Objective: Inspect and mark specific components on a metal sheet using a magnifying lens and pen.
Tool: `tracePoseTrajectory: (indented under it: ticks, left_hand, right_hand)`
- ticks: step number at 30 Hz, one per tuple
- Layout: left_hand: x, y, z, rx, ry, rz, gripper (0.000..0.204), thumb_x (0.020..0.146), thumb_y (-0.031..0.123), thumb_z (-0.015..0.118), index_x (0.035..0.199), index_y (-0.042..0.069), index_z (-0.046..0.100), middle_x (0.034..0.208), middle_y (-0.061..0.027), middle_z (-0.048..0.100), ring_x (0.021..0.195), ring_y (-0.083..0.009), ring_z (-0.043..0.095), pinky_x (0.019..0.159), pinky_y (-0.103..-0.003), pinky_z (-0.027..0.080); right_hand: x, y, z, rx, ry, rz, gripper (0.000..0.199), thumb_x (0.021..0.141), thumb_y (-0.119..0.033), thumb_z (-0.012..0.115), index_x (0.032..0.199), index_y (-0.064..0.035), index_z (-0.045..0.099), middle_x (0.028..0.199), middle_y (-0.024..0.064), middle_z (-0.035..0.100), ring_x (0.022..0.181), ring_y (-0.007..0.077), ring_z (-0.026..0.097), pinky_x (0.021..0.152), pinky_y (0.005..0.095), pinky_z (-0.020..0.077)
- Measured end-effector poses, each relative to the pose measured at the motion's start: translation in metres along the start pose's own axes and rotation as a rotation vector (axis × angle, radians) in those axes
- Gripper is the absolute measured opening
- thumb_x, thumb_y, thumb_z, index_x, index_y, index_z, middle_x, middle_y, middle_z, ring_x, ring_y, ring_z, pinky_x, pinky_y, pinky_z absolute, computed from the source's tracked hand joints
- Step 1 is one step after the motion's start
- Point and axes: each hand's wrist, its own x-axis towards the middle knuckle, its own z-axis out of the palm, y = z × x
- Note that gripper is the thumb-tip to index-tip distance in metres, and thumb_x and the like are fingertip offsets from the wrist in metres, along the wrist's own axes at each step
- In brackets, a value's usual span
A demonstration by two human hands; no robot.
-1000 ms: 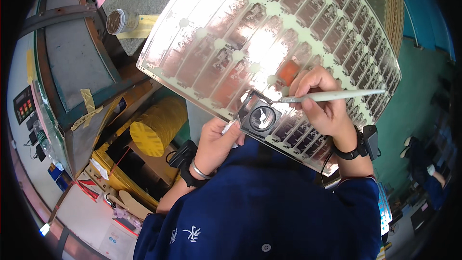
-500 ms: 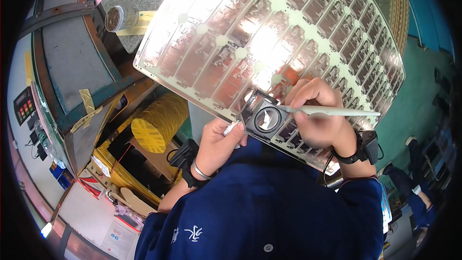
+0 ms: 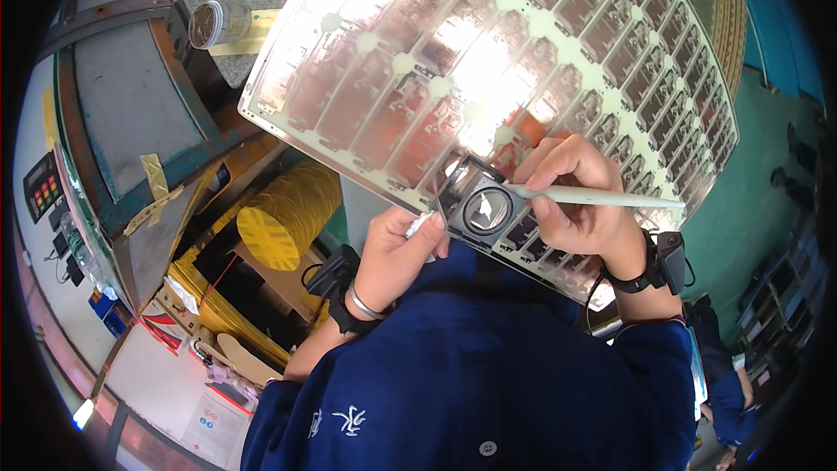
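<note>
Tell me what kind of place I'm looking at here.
Probably an electronics factory inspection station: a large shiny circuit panel, a square magnifier loupe held on it, and a machine control panel beside the workbench.

Dark blue work shirt point(image 3: 488, 375) with buttons, a silver bangle point(image 3: 364, 305) and black strap on the left wrist, black band point(image 3: 649, 266) on the right.
</note>
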Motion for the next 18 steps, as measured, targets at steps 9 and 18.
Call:
tracePoseTrajectory:
  ticks: [9, 18]
  left_hand:
    - [-0.0007, -0.0022, 0.0026, -0.06, 0.024, 0.031, 0.017, 0.093, 0.016, 0.054, 0.084, 0.003, 0.058, 0.067, -0.0016, 0.059, 0.058, -0.0053, 0.051, 0.054, -0.019, 0.04]
    - [-0.0018, -0.002, 0.0064, -0.097, 0.036, 0.037, 0.018, 0.093, 0.017, 0.054, 0.084, 0.003, 0.058, 0.066, -0.0024, 0.06, 0.057, -0.0054, 0.051, 0.053, -0.018, 0.039]
  right_hand:
    - [0.0004, 0.0027, 0.0, -0.055, 0.008, -0.023, 0.013, 0.082, -0.007, 0.058, 0.088, -0.0042, 0.047, 0.077, 0.0095, 0.058, 0.067, 0.0124, 0.049, 0.063, 0.0253, 0.0403]
    - [-0.0053, 0.0, -0.0021, 0.028, 0.084, 0.047, 0.014, 0.088, -0.012, 0.056, 0.091, -0.0013, 0.047, 0.082, 0.0125, 0.059, 0.069, 0.0134, 0.053, 0.063, 0.0275, 0.0458]
